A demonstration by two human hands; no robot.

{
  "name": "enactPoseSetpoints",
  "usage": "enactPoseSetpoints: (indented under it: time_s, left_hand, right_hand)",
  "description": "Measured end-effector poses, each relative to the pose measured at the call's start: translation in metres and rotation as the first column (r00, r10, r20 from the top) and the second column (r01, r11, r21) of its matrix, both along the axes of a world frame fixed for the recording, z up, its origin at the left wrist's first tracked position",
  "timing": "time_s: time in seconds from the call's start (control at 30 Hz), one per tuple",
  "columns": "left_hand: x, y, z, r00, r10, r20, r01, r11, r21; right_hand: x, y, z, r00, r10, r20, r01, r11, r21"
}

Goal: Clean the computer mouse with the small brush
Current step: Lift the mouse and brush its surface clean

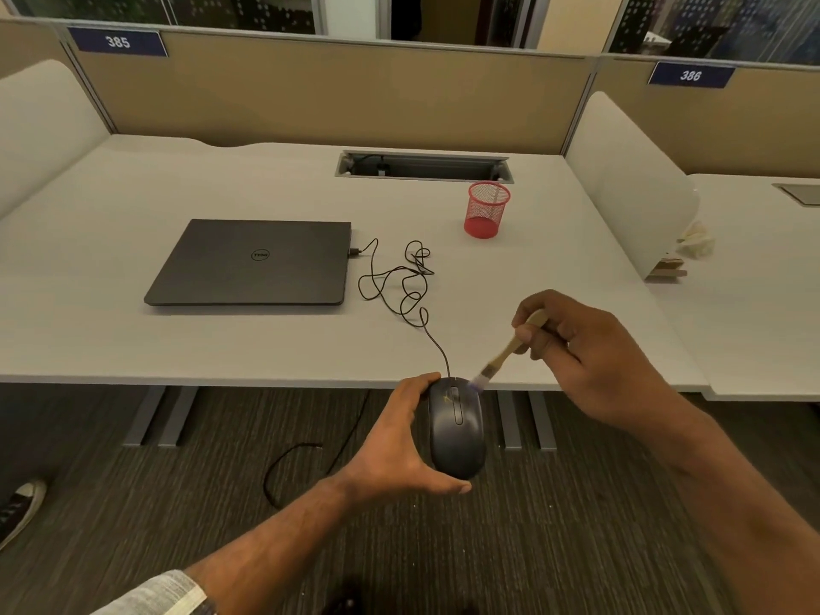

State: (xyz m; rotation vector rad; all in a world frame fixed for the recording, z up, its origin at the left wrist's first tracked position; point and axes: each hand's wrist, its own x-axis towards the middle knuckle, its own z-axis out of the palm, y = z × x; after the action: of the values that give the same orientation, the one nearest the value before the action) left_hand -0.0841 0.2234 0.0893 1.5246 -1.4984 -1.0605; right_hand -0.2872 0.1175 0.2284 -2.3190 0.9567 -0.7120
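Note:
A black wired computer mouse (457,430) is held in the air just in front of the desk edge, top side up. My left hand (395,441) grips it from the left, thumb under its near end. My right hand (590,357) pinches the wooden handle of a small brush (506,350). The brush slants down to the left, and its bristles touch the mouse's front right corner. The mouse's thin black cable (399,286) runs in loose loops across the desk to the laptop's side.
A shut dark laptop (253,261) lies on the white desk (133,339). A red mesh pen cup (487,209) stands at the back right, near a cable slot (423,167). Beige partitions close the back. A loose cable (288,463) lies on the carpet.

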Motion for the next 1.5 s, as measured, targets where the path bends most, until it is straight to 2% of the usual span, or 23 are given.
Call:
enactPoseSetpoints:
  time_s: [0.1, 0.17, 0.3, 0.37, 0.47, 0.53, 0.63, 0.7, 0.77, 0.87, 1.0, 1.13, 1.33, 1.5]
  left_hand:
    - [-0.002, -0.002, 0.004, 1.000, -0.010, 0.007, 0.010, 1.000, -0.008]
    - [-0.003, -0.003, 0.005, 1.000, -0.005, 0.008, 0.005, 1.000, -0.008]
    - [-0.003, -0.002, 0.005, 1.000, 0.003, 0.016, -0.002, 1.000, -0.016]
    - [-0.003, -0.002, 0.005, 1.000, 0.004, 0.021, -0.004, 1.000, -0.022]
    - [-0.003, -0.003, 0.006, 1.000, 0.003, 0.023, -0.002, 1.000, -0.028]
    - [-0.004, -0.004, 0.007, 1.000, 0.004, 0.025, -0.003, 1.000, -0.028]
    - [-0.004, -0.003, 0.006, 1.000, 0.003, 0.029, -0.002, 1.000, -0.031]
    - [-0.003, -0.002, 0.005, 0.999, 0.007, 0.034, -0.006, 0.999, -0.036]
    - [-0.003, -0.002, 0.006, 0.999, 0.013, 0.039, -0.012, 0.999, -0.045]
    - [-0.003, -0.002, 0.007, 0.999, 0.007, 0.046, -0.004, 0.998, -0.065]
    - [-0.003, -0.003, 0.008, 0.999, 0.004, 0.047, 0.000, 0.997, -0.073]
    - [-0.002, -0.002, 0.004, 0.999, 0.011, 0.047, -0.008, 0.997, -0.072]
    - [-0.004, -0.003, 0.002, 0.999, 0.009, 0.046, -0.006, 0.997, -0.076]
    - [-0.004, -0.003, 0.002, 0.998, 0.021, 0.052, -0.018, 0.998, -0.064]
  right_hand:
    - [0.012, 0.004, -0.013, 0.979, -0.132, 0.159, 0.116, 0.988, 0.102]
    - [0.017, 0.005, -0.025, 0.971, -0.203, 0.128, 0.188, 0.975, 0.121]
    - [0.014, 0.003, -0.032, 0.945, -0.315, 0.093, 0.314, 0.949, 0.024]
    - [0.014, 0.002, -0.029, 0.933, -0.332, 0.136, 0.336, 0.942, -0.005]
    - [0.019, 0.002, -0.027, 0.924, -0.328, 0.199, 0.328, 0.944, 0.034]
    - [0.023, 0.003, -0.030, 0.930, -0.334, 0.156, 0.329, 0.943, 0.059]
    - [0.023, 0.002, -0.033, 0.927, -0.369, 0.065, 0.370, 0.929, 0.004]
    - [0.020, 0.000, -0.029, 0.920, -0.381, 0.087, 0.384, 0.923, -0.027]
    - [0.020, -0.002, -0.024, 0.909, -0.390, 0.148, 0.392, 0.920, 0.012]
    - [0.026, 0.000, -0.023, 0.900, -0.391, 0.195, 0.370, 0.919, 0.135]
    - [0.028, 0.004, -0.028, 0.928, -0.367, 0.065, 0.354, 0.922, 0.155]
    - [0.020, 0.002, -0.020, 0.919, -0.392, 0.030, 0.391, 0.919, 0.051]
    - [0.028, 0.015, -0.013, 0.936, -0.316, 0.152, 0.320, 0.947, 0.001]
    - [0.042, 0.035, -0.019, 0.980, -0.187, 0.064, 0.196, 0.966, -0.171]
